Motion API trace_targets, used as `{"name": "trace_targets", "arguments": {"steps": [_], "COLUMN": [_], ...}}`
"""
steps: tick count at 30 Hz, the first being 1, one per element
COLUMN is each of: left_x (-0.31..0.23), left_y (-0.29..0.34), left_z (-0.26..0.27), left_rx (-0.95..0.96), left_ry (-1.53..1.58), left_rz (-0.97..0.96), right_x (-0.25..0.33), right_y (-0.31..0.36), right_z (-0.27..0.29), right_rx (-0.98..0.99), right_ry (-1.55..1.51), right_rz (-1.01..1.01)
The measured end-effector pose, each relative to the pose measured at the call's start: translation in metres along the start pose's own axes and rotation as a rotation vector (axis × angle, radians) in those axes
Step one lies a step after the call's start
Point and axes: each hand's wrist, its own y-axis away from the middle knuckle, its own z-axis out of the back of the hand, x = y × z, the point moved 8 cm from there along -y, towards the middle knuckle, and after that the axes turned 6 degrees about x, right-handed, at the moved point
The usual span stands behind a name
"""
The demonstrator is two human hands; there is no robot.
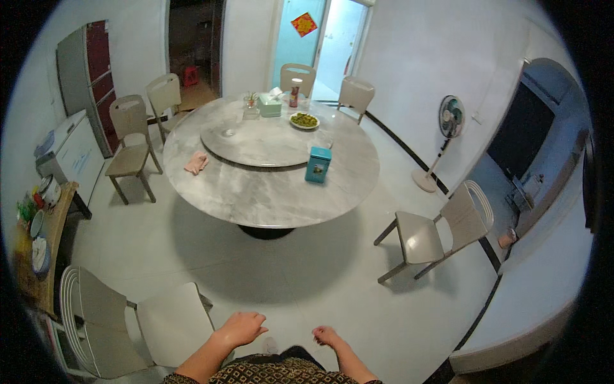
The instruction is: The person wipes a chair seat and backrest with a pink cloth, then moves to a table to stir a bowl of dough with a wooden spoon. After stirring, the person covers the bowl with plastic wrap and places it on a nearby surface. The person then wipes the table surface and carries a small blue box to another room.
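Observation:
In front of my body, my left hand (243, 328) hangs over the floor, fingers loosely bent and a little apart, with nothing in it. My right hand (327, 335) is held low on the other side, its fingers curled in and nothing visible in them. Neither hand touches anything. Closest to my left hand is a beige chair (174, 320). Ahead stands a round marble-patterned table (256, 201) with a round turntable (256, 150) on it. A pink cloth (196, 162) lies at its left, and a teal tin (318, 165) stands upright at the right.
On the turntable are a plate of green food (304, 121), a green tissue box (270, 105) and a red-brown bottle (295, 93). Another chair (435, 237) stands to the right, a standing fan (448, 125) beyond it. A wooden bench (56, 256) holds bowls at the left.

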Motion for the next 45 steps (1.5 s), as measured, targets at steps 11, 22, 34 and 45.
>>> {"name": "trace_targets", "arguments": {"steps": [11, 22, 34, 45], "left_x": [0.094, 0.147, 0.271, 0.462], "left_y": [-0.060, -0.173, -0.187, -0.196], "left_z": [0.024, 0.109, 0.126, 0.214], "left_rx": [0.208, -0.090, -0.023, -0.897], "left_ry": [0.103, 0.131, 0.532, 0.450], "left_rz": [0.343, 0.356, 0.627, 0.898], "right_x": [0.344, 0.560, 0.581, 0.580], "right_y": [-0.040, -0.130, -0.172, -0.155], "right_z": [0.206, 0.271, 0.302, 0.321], "right_rx": [-0.528, -0.690, -0.738, -0.884], "right_ry": [0.311, 0.990, 1.000, 0.937], "right_rz": [0.666, 0.691, 0.671, 0.767]}}
